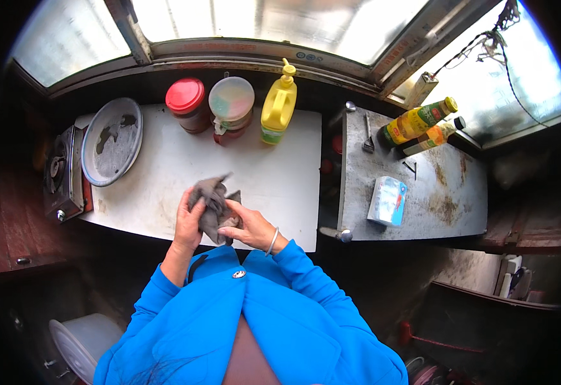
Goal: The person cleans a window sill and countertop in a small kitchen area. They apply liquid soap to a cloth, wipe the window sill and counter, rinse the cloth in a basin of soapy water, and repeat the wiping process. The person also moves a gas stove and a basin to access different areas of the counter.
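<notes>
Between my two hands is a crumpled grey cloth (210, 195), held just above the near part of a white tabletop (280, 192). My left hand (189, 219) grips its left side, thumb over the folds. On the other side, my right hand (251, 224) pinches the cloth's right part, and a bangle circles that wrist. Beyond the hands stand a red-lidded jar (185, 103), a container with a translucent lid (231, 103) and a yellow pump bottle (279, 108). A shallow basin (114, 144) with dark worn patches rests at the table's left end.
A gas stove (61, 173) adjoins the basin. Past a gap on the right, a stained grey table (425, 202) carries two sauce bottles (417, 122), a fork (368, 139) and a plastic-wrapped pack (388, 200). Windows line the back; a white tub (85, 341) sits low at left.
</notes>
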A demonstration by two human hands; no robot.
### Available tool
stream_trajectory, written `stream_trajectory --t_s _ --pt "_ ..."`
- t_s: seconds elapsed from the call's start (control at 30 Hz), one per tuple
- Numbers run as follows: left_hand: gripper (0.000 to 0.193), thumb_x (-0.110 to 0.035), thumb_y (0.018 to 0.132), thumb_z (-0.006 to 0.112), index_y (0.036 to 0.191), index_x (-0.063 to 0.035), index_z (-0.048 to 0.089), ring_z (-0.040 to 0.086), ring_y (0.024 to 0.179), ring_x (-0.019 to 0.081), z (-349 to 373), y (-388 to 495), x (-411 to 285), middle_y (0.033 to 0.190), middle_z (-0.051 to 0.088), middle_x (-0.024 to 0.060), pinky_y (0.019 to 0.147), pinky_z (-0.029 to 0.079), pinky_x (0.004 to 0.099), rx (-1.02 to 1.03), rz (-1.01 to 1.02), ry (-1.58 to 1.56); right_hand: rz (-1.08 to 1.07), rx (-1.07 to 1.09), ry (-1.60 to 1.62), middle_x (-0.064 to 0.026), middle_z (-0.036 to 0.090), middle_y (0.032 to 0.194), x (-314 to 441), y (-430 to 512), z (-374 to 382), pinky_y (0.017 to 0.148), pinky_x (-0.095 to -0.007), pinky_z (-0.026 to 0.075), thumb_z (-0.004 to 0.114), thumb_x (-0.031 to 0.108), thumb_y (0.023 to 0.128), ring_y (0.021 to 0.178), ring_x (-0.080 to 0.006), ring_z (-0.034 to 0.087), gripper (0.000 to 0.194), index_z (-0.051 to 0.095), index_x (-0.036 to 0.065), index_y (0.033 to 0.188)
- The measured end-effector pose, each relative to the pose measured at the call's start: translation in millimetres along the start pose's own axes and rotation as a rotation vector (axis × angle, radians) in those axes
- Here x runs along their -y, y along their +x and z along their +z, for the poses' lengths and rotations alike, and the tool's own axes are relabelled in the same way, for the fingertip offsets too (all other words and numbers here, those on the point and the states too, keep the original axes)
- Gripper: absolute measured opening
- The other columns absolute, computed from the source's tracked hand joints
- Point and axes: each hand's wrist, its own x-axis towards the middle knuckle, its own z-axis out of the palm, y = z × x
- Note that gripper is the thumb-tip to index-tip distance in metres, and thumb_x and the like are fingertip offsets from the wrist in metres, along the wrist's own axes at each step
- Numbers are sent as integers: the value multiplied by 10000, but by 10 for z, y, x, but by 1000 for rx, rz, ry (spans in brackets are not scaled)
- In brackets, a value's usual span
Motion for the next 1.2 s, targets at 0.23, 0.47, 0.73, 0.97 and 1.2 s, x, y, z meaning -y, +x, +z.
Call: stream_trajectory --t_s 0.23,0.47,0.73,0.97,1.2 --pt "478 -157 872 722 1300 -31 551 614 1113 236 -374 244 0 1245 604 128 967 494 366 27 189 716 -76 -146 389 -104 666 1090 48 -388 -270 822 -307 566 644 48 929 928 -186 696 242 634 7 1168" --pt "277 -266 843 717 1010 -59 642 634 947 337 1836 891 130 1020 613 137 818 518 431 353 590 1169 -114 -557 172 -114 651 1045 330 -1018 -628 834 -294 528 628 36 918 948 -197 683 194 635 -5 1107" --pt "243 -247 831 690 975 -55 650 631 1000 356 3625 1887 1324 1026 631 162 833 517 478 156 626 1572 -90 -802 298 -102 643 1042 118 -1631 -496 876 -303 516 655 70 934 989 -198 659 193 632 -11 1107" --pt "90 -103 868 596 892 -18 612 688 836 351 3192 1872 1002 879 692 176 745 538 447 399 594 1265 -8 -918 351 -83 638 1000 81 -1795 -659 819 -296 489 677 99 926 924 -169 612 178 645 19 1082" --pt "129 5 919 582 1043 13 619 645 783 107 1875 1042 -91 849 669 66 718 526 273 550 254 959 -74 -943 263 -20 586 780 157 -1465 -753 399 -176 311 696 298 934 467 -35 423 289 637 78 1112"
